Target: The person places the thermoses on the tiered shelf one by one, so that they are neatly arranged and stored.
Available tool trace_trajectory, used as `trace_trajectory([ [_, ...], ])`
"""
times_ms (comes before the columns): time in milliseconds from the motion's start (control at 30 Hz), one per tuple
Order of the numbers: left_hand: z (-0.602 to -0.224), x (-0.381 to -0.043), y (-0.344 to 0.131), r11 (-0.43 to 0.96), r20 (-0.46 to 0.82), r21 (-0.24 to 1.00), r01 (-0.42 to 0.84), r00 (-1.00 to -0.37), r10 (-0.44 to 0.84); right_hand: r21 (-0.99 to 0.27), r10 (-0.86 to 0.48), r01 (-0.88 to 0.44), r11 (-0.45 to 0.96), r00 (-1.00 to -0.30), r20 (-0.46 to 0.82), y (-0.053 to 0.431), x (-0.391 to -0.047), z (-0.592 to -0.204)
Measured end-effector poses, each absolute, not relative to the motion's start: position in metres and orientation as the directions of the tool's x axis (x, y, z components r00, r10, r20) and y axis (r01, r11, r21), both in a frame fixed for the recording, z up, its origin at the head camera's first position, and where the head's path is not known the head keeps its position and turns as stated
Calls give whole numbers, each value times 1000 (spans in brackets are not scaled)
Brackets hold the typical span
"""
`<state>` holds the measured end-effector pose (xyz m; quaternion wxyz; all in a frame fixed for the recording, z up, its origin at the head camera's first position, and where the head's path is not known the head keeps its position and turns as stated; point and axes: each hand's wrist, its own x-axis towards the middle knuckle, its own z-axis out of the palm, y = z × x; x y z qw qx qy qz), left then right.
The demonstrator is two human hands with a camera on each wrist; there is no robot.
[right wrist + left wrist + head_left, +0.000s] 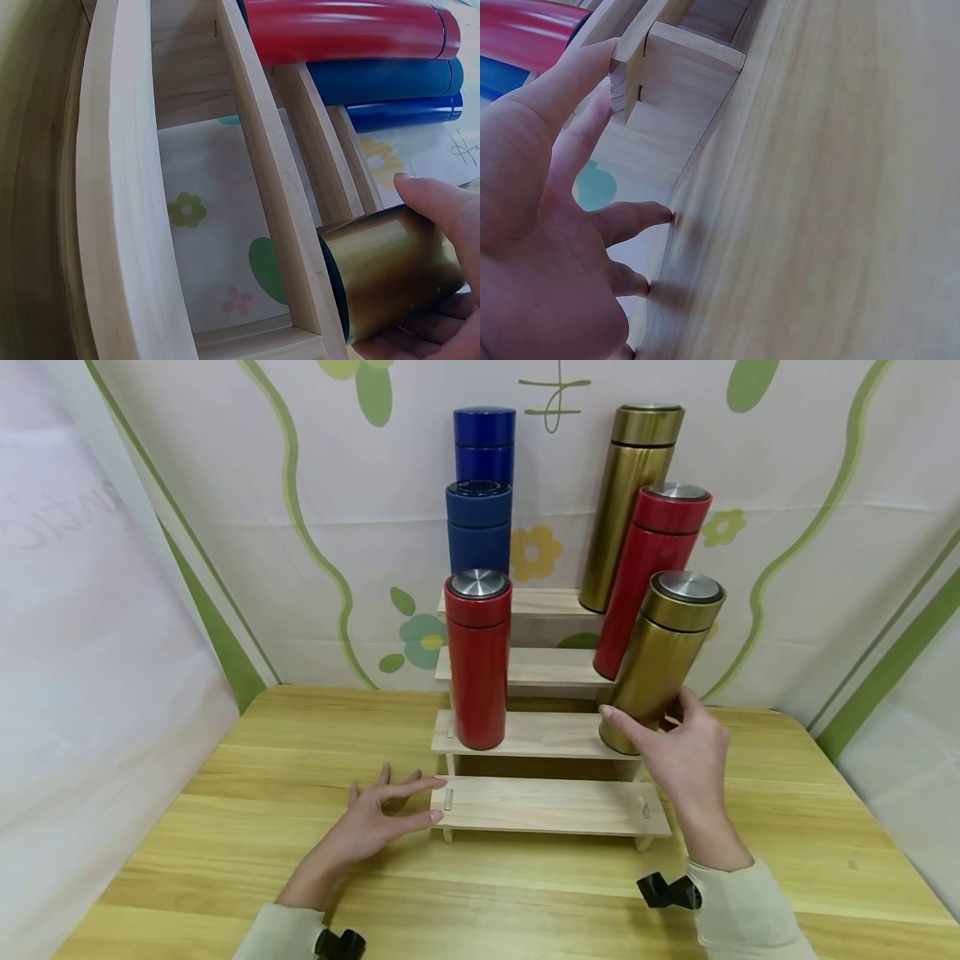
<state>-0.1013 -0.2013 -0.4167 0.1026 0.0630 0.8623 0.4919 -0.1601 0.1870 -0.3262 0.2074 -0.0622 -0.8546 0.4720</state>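
My right hand (692, 756) grips the lower part of a gold thermos flask (660, 652), whose base is at the right end of the second step from the front. In the right wrist view, thumb and fingers lie on either side of this gold flask (394, 262). My left hand (363, 822) has its fingers spread. Its thumb and index fingertips touch the left end of the lowest step of the wooden stand (551, 802), while other fingertips rest on the table in the left wrist view. A red thermos flask (480, 668) stands on the left of the second step.
Behind, a matte blue flask (480, 531) and a glossy blue flask (484, 439) line up on the left. Another red flask (652, 577) and a taller gold flask (630, 502) stand at right. A patterned curtain (330, 468) hangs behind the wooden table (225, 810).
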Motion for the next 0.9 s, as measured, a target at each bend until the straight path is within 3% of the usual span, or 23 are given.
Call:
trace_trajectory([
  [900,-417,-100,-202,502,-94,864,29,-972,217,-804,265,-105,585,-912,312,190,-156,-330],
])
